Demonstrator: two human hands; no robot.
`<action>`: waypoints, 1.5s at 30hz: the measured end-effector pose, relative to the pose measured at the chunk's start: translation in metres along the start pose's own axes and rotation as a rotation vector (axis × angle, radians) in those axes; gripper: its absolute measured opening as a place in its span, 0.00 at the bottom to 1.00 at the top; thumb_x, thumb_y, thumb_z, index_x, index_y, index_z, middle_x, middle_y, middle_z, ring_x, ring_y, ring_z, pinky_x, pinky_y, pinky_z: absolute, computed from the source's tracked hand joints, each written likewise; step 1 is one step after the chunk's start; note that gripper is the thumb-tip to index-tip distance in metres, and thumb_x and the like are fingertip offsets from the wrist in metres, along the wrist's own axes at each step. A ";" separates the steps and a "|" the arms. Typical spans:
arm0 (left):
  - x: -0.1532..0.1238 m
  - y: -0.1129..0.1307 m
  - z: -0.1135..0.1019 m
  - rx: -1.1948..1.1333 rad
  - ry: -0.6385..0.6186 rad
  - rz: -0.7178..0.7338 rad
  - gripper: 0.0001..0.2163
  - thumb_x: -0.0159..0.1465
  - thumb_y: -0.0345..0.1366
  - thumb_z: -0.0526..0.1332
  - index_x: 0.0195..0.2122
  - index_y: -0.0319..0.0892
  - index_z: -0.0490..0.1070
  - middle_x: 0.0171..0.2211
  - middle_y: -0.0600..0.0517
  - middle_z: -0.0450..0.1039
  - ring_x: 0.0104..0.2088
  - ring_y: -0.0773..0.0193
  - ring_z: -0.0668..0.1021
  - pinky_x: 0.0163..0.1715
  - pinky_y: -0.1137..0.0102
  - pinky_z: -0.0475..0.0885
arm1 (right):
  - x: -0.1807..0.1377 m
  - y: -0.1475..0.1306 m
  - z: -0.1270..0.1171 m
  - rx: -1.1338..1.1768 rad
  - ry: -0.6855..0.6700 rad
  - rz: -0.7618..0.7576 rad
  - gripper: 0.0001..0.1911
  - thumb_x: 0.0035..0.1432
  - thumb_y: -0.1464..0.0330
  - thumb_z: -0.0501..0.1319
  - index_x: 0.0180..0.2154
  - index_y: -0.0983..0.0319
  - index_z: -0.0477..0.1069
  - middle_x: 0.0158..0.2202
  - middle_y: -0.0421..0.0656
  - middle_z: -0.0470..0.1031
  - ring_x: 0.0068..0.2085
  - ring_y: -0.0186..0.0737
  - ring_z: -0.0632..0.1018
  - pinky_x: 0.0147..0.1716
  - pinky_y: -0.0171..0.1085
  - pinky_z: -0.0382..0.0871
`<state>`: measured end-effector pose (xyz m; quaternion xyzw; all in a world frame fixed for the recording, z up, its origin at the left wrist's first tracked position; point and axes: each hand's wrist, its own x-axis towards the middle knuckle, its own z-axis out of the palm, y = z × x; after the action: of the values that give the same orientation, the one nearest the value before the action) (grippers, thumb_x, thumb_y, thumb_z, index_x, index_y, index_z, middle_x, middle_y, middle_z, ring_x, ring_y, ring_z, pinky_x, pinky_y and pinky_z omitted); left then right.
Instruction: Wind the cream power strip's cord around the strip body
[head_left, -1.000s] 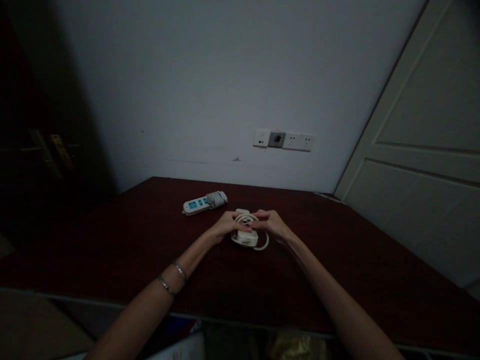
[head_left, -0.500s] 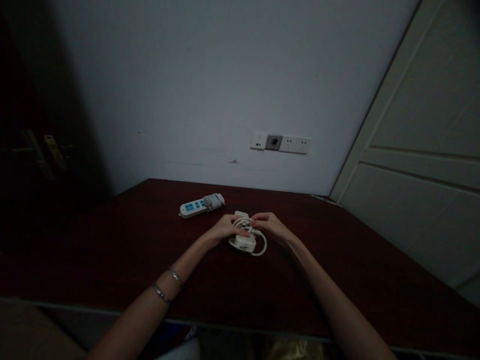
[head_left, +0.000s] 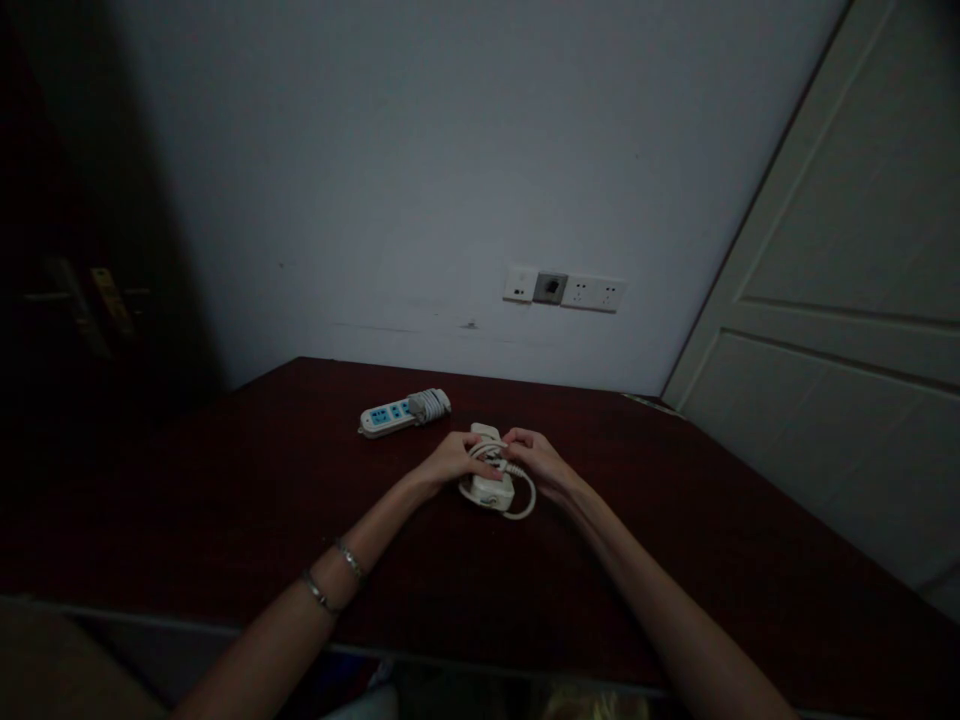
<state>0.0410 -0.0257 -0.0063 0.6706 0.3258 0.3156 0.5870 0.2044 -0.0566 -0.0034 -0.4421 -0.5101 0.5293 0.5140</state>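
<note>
My left hand (head_left: 450,460) and right hand (head_left: 534,458) both grasp the white power strip (head_left: 491,488) and its wound cord (head_left: 517,500) on the counter (head_left: 225,500). A second power strip (head_left: 405,410) lies apart at ten o'clock.

Table (head_left: 225,500): dark reddish-brown wood-look top, smooth, faint sheen under dim light. Power strip (head_left: 491,488) between the hands: cream-white plastic, smooth, slightly glossy casing; its cord (head_left: 525,505) a rubbery white sheath, matt. Second power strip (head_left: 388,415) farther back: white plastic body with light blue plastic socket faces, smooth; its bundled cord (head_left: 433,402) pale grey-white, matt. Bracelets (head_left: 334,575) on the left wrist: thin metal bands, silvery, catching small glints. Wall (head_left: 375,180): painted plaster, matt, a few scuffs low down. Wall sockets (head_left: 592,293): white plastic plates, smooth. Door (head_left: 847,330): off-white painted panels, smooth, satin finish.
</note>
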 end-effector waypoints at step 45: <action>-0.001 0.002 -0.003 0.158 -0.072 0.122 0.18 0.43 0.37 0.69 0.35 0.35 0.72 0.30 0.52 0.73 0.30 0.65 0.73 0.31 0.73 0.66 | -0.007 -0.011 -0.016 -0.113 -0.146 0.064 0.10 0.33 0.73 0.64 0.24 0.64 0.67 0.21 0.37 0.70 0.23 0.31 0.69 0.25 0.31 0.59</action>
<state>0.0382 -0.0255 -0.0043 0.7444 0.2868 0.2998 0.5232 0.2218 -0.0624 0.0054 -0.4466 -0.5610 0.5466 0.4326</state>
